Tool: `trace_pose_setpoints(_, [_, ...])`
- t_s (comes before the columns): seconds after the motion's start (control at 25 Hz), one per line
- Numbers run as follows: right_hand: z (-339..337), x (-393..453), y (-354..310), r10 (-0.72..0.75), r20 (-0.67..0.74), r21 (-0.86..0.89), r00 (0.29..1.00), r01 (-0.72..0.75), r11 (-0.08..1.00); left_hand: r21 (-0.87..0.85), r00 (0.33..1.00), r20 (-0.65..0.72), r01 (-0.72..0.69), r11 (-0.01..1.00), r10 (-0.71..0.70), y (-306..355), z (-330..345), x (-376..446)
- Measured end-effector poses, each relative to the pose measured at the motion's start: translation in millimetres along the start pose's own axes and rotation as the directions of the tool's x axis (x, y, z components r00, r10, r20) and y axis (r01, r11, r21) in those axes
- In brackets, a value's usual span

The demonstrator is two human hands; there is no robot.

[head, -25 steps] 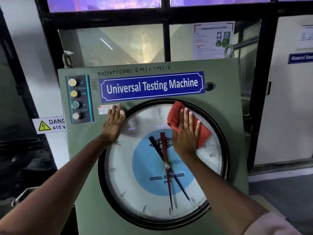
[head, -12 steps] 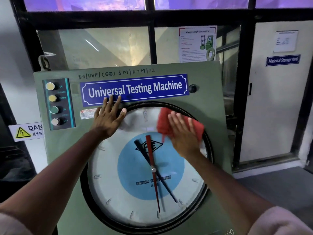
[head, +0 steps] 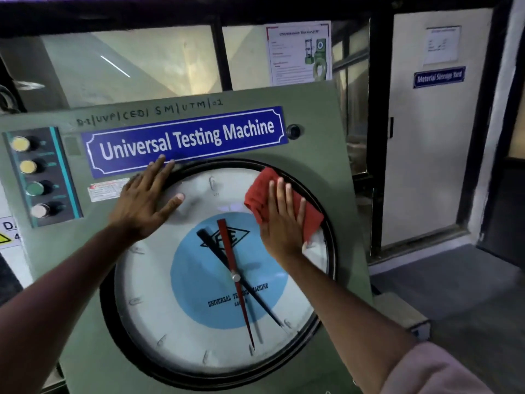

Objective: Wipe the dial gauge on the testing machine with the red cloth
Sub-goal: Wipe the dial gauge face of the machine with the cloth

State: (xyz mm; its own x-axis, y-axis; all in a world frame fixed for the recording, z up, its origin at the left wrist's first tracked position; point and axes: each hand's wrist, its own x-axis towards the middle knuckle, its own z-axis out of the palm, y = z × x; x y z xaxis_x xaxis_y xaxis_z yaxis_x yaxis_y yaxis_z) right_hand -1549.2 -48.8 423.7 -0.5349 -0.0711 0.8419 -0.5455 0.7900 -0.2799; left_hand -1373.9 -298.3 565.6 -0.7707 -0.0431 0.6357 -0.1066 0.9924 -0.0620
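Note:
The big round dial gauge (head: 181,314) has a white face, a blue centre, a red and a black pointer and a black rim; it fills the front of the green testing machine (head: 326,143). My right hand (head: 279,223) lies flat on the upper right of the glass and presses the red cloth (head: 260,191) against it. The cloth sticks out above and to the right of my fingers. My left hand (head: 145,199) rests flat with fingers spread on the upper left rim, fingertips touching the blue name plate (head: 184,140).
A panel with several round buttons (head: 34,177) sits at the machine's upper left. A danger sticker (head: 8,231) shows at the left edge. Behind are glass panes with a poster (head: 298,52), and at right a white door (head: 431,132) and dark floor.
My right hand slid the red cloth to the right along the upper part of the glass. My left hand stayed braced at the upper left rim. My head moved closer and lower.

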Motion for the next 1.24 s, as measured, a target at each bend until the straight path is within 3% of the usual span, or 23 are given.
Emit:
trace_pose_setpoints(0.08, [8.1, -6.1, 7.7, 0.010, -0.029, 0.015, 1.000, -0.009, 1.000, 0.016, 1.000, -0.008, -0.014, 1.000, 0.014, -1.5, 2.5, -1.6])
trace_pose_setpoints(0.2, [23.5, -73.1, 7.2, 0.255, -0.031, 0.087, 0.966, -0.252, 0.964, 0.016, 1.000, -0.023, -0.010, 1.000, 0.011, -3.0, 2.1, 0.6])
trace_pose_setpoints(0.32, [33.2, -141.8, 12.0, 0.241, 0.028, 0.067, 0.970, -0.242, 0.968, 0.045, 0.999, -0.030, -0.018, 0.999, 0.019, -2.6, 4.5, -1.4])
trace_pose_setpoints(0.6, [18.5, -58.0, 12.8, 0.324, 0.009, 0.077, 0.946, -0.324, 0.943, 0.106, 0.999, 0.029, -0.046, 0.993, 0.044, -3.1, 2.5, -2.4])
trace_pose_setpoints(0.72, [30.3, -127.8, 7.4, 0.367, 0.020, 0.107, 0.930, -0.367, 0.924, 0.115, 0.998, 0.049, -0.048, 0.992, 0.042, -2.2, 3.1, -0.4])
trace_pose_setpoints(0.88, [40.6, -243.4, -12.1, 0.425, 0.144, 0.165, 0.894, -0.445, 0.880, 0.126, 0.999, 0.012, -0.032, 0.992, 0.030, -4.3, 7.2, -1.4])
trace_pose_setpoints(1.04, [34.1, -196.6, -19.1, 0.529, 0.187, 0.153, 0.828, -0.557, 0.817, 0.116, 0.999, 0.032, -0.028, 0.993, 0.024, -3.5, 3.8, 0.0])
trace_pose_setpoints(1.24, [18.8, -53.8, -14.1, 0.523, 0.001, 0.150, 0.852, -0.517, 0.843, 0.037, 0.995, 0.104, -0.003, 0.999, -0.001, -11.3, -6.0, -9.7])
